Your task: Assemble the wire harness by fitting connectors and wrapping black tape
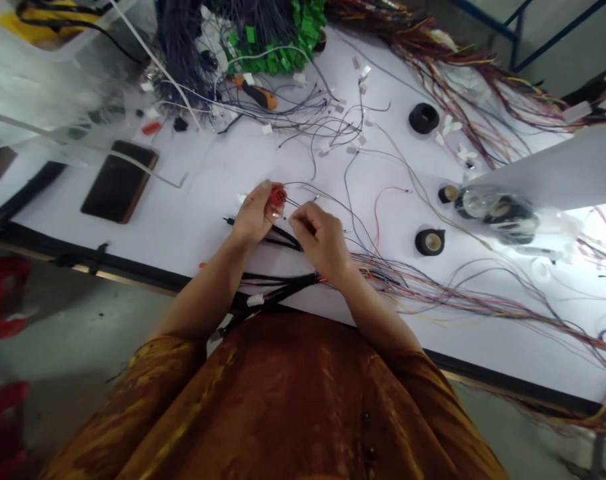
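Observation:
Between the thumb and fingers of my left hand [254, 215] is a round red connector [277, 196], its face with several small holes turned toward my right hand. Thin dark wires [303, 203] run off from it to the right. My right hand [323, 241] is beside it with the fingertips pinched, apparently on a thin wire whose small metal terminal [277, 215] points at the left hand. Below both hands lies a wiring harness [283, 287] with black sleeves at the left and loose coloured wires trailing right along the table edge.
A phone [120, 181] lies at the left. Black tape rolls [423, 118] sit at the right. Farther back are an orange-and-black screwdriver [257, 93], loose wires and green-tipped wire bundles [277, 50]. A white cylinder [547, 167] and red stools [3, 300] flank the space.

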`<state>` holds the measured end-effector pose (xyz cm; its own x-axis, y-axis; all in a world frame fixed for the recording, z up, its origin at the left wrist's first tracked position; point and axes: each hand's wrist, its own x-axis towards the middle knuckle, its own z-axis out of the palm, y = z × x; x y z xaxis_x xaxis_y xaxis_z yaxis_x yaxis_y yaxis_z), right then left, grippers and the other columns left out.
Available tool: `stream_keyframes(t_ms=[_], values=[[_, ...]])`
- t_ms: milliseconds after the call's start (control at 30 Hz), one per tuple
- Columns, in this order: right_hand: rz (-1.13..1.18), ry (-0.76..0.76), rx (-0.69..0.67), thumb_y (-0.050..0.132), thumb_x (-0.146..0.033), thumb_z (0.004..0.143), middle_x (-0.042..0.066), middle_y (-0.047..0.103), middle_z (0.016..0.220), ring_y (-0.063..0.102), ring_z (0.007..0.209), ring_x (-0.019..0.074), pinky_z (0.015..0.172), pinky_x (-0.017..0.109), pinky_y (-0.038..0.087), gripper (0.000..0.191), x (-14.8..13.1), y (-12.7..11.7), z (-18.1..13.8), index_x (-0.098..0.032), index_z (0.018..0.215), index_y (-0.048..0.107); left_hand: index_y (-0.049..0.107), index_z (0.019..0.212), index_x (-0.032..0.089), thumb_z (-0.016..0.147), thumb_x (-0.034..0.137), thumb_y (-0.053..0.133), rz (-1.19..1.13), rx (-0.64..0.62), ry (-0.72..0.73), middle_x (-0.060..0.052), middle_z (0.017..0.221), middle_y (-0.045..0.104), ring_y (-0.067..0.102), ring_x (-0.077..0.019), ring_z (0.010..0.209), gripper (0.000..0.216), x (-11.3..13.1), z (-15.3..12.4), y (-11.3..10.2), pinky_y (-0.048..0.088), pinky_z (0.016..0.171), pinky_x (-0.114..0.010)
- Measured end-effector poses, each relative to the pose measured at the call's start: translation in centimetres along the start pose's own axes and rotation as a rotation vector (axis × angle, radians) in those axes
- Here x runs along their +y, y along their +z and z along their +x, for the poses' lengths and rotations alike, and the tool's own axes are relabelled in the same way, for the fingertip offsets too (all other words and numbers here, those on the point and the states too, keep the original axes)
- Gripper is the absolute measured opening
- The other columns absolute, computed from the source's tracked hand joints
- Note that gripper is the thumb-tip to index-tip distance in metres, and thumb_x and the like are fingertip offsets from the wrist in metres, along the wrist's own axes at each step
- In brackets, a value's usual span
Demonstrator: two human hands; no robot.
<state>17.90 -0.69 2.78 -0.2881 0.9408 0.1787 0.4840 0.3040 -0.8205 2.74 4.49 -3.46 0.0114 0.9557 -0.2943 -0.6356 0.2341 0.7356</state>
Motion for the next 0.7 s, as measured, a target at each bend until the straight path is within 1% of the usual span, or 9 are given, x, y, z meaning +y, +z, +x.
stream_keyframes(t_ms=[67,133,233,300,467,600,700], values=[[-0.106,0.007,0.011,0.054,-0.022,0.096,-0.001,0.059,0.077,0.053,0.071,0.0116,0.071,0.025,0.043,0.013,0.7,0.5,-0.1,-0.021,0.084,0.053,0.07,0.081,0.014,0.101,0.036,0.058,0.016,0.021,-0.02,-0.001,0.069,0.066,0.055,-0.0043,0.051,0.032,0.1,-0.1,0.1,0.045,0.048,-0.013],[-0.203,0.025,0.07,0.052,-0.02,0.097,0.002,0.06,0.083,0.055,0.076,0.013,0.073,0.026,0.044,0.014,1.1,0.5,-0.1,-0.021,0.083,0.052,0.07,0.078,0.014,0.102,0.036,0.056,0.032,0.024,-0.07,-0.001,0.065,0.064,0.052,-0.0038,0.048,0.035,0.1,-0.2,0.3,0.043,0.045,-0.012],[-0.263,0.033,0.126,0.05,-0.021,0.098,0.004,0.06,0.088,0.057,0.081,0.0145,0.076,0.027,0.046,0.017,1.6,0.1,0.4,-0.022,0.082,0.052,0.071,0.074,0.014,0.101,0.037,0.058,0.048,0.014,-0.13,0.0,0.059,0.059,0.048,-0.0033,0.045,0.038,0.0,-0.4,0.6,0.039,0.041,-0.011],[-0.276,0.034,0.12,0.051,-0.02,0.098,0.004,0.059,0.088,0.057,0.082,0.0148,0.076,0.028,0.046,0.017,1.8,0.1,0.6,-0.022,0.081,0.052,0.072,0.073,0.014,0.101,0.037,0.058,0.048,0.008,-0.137,0.0,0.057,0.057,0.047,-0.0033,0.045,0.039,0.0,-0.4,0.7,0.039,0.04,-0.011],[-0.297,0.042,0.11,0.05,-0.018,0.098,0.004,0.058,0.087,0.054,0.081,0.0149,0.077,0.029,0.043,0.018,2.0,0.4,0.7,-0.021,0.081,0.052,0.072,0.073,0.013,0.105,0.034,0.05,0.039,0.007,-0.13,0.0,0.054,0.053,0.046,-0.0035,0.042,0.044,-0.2,-0.4,0.6,0.037,0.039,-0.012],[-0.344,0.048,0.109,0.048,-0.016,0.099,0.004,0.059,0.089,0.054,0.081,0.0156,0.075,0.03,0.042,0.018,1.8,0.6,0.7,-0.021,0.082,0.052,0.068,0.072,0.015,0.101,0.035,0.057,0.071,0.009,-0.105,0.001,0.052,0.052,0.044,-0.0044,0.042,0.038,-0.2,-0.4,0.6,0.036,0.039,-0.013],[-0.401,0.022,0.09,0.047,-0.016,0.099,0.005,0.059,0.089,0.054,0.081,0.0163,0.072,0.03,0.041,0.019,1.9,0.6,0.7,-0.021,0.083,0.054,0.067,0.073,0.016,0.101,0.036,0.058,0.094,-0.003,-0.088,0.001,0.053,0.053,0.043,-0.005,0.042,0.035,-0.3,-0.4,0.5,0.035,0.04,-0.016]])
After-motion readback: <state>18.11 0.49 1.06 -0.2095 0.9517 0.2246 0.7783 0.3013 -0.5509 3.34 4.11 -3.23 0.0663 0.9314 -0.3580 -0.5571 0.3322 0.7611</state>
